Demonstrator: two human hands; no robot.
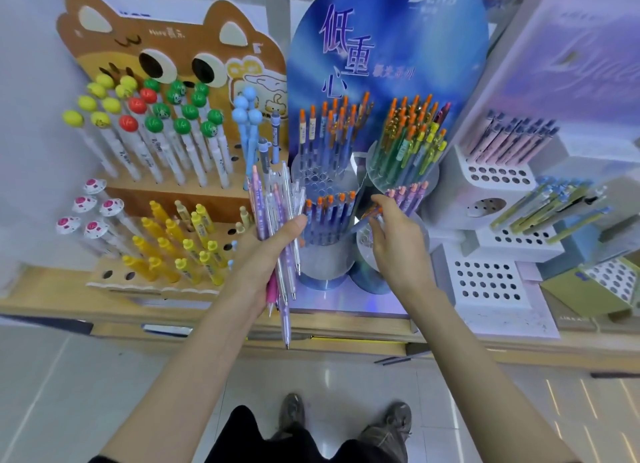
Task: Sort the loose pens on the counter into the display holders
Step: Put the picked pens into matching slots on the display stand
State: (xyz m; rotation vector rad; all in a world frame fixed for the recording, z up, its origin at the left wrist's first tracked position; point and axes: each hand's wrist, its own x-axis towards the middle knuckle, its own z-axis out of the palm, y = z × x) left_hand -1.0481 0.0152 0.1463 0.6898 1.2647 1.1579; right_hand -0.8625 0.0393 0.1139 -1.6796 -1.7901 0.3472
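The left hand [273,254] is held above the counter's front edge, near its middle. Its fingers are curled round a bundle of pens [277,203], mostly clear, lilac and pink, with the thumb pressed across the front of them. The tips hang down past the wooden counter [207,324].

Just to the right, the right hand [398,241] pinches an orange-capped pen [370,215] between thumb and fingertips. The pen is tilted over a low tube at the front of the blue stand [381,47], and the hand hides most of that tube's top. Beside it, the front-left tube [325,258] holds a row of similar orange-capped pens, touching the bundle's right side. Purple pens [408,192] stand close behind the right hand's knuckles.

A cat-faced stand [156,47] fills the counter's left end. A white holder [485,282] with open holes sits toward the right end. Two dark pens [398,359] lie along the front lip.
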